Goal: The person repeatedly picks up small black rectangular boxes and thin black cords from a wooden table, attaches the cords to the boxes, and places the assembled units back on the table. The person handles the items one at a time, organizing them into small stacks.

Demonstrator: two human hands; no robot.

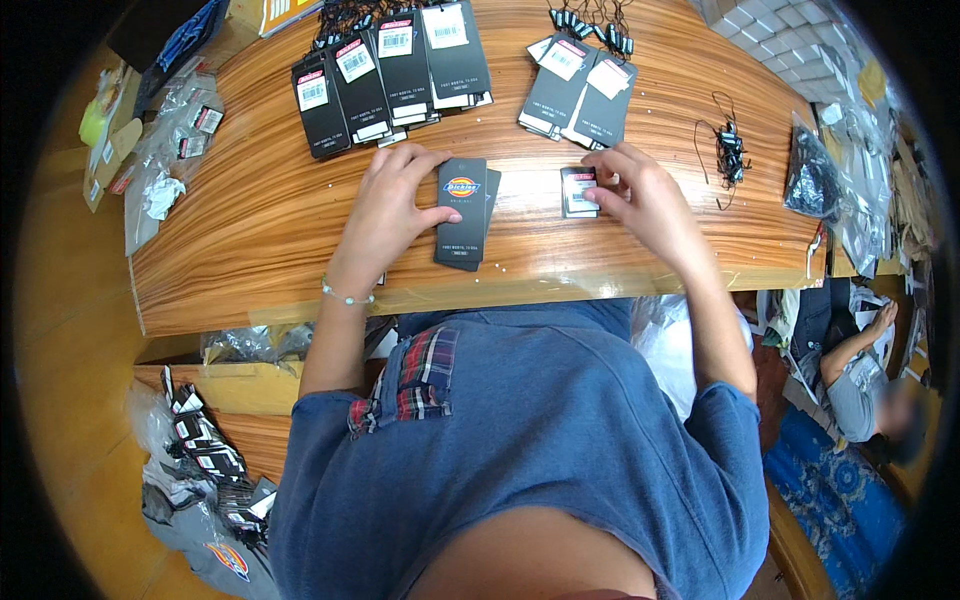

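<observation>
My left hand is beside a stack of dark grey hang tags on the wooden table, thumb pressed on the top tag's face and forefinger at its upper corner. That top tag carries a coloured oval logo; at least one more tag peeks out at a slant beneath. To the right, my right hand has thumb and forefinger on a small black card with a white and pink barcode sticker. The card lies at the tabletop; how many layers it has I cannot tell.
At the far side are several bundles of corded, stickered hang tags and another pair of bundles. Loose black cords and a bag of black pieces lie rightward. Plastic bags sit leftward. Another person is at right.
</observation>
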